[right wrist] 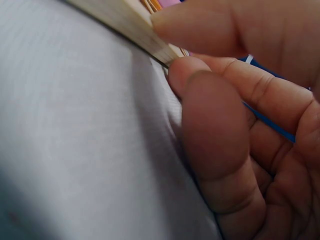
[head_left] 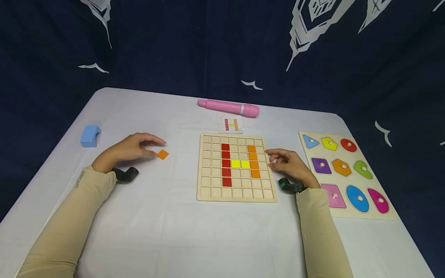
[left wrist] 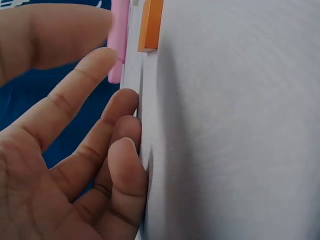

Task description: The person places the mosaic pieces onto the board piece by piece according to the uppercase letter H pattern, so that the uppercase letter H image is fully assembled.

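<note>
My left hand [head_left: 133, 147] hovers low over the table, thumb and index finger spread, right by a loose orange tile [head_left: 162, 154]. In the left wrist view, the orange tile [left wrist: 151, 25] stands apart from the fingers, and nothing is in the palm. A wooden grid board [head_left: 215, 195] lies in the middle. It bears a column of red tiles [head_left: 226, 163], two yellow tiles [head_left: 240, 164] side by side, and a column of orange tiles [head_left: 253, 156]. My right hand [head_left: 289, 165] rests at the board's right edge, fingers loosely bent, thumb and fingertips right at the rim.
Behind the board lies a small pattern card [head_left: 230, 124], with a pink marker-shaped stick [head_left: 227, 107] beyond it. A wooden shape puzzle [head_left: 347, 181] with knobbed pieces is at the right, close to my right forearm. A blue arch block [head_left: 89, 136] stands at the far left.
</note>
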Available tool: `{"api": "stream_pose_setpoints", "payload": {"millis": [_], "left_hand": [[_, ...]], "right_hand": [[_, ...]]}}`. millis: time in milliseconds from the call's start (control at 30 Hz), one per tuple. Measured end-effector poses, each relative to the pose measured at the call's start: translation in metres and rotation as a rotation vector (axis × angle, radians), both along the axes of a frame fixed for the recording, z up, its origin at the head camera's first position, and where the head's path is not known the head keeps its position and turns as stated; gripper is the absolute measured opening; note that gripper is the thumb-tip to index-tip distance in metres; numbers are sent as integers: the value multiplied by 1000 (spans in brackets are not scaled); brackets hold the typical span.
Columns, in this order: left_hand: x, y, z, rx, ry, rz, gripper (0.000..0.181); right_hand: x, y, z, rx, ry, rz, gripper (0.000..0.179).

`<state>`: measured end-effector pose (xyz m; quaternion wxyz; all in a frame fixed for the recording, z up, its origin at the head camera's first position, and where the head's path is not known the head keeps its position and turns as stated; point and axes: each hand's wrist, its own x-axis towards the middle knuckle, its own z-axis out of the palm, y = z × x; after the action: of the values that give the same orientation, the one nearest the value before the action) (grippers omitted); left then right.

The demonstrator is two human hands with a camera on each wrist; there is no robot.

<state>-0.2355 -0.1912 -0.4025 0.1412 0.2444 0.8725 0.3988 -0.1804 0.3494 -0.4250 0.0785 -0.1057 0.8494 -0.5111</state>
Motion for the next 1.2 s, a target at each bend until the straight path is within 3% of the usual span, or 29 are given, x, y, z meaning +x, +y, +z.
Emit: {"api": "stream_pose_setpoints", "payload": {"millis": [400, 667, 900, 1200], "left_hand": [[-1, 0, -7, -50, 65, -10, 38], [-2, 2, -9, -71, 72, 9, 33], [-2, 3, -11, -42, 50, 22, 34], [0, 12, -11, -11, 113, 44, 31]], "right_hand": [[0, 0, 1, 7, 10, 4, 49], [0, 0, 1, 20, 19, 11, 48], [-1, 1, -1, 17, 26, 13, 47], [0, 0, 1, 18, 15, 8, 49]]}}
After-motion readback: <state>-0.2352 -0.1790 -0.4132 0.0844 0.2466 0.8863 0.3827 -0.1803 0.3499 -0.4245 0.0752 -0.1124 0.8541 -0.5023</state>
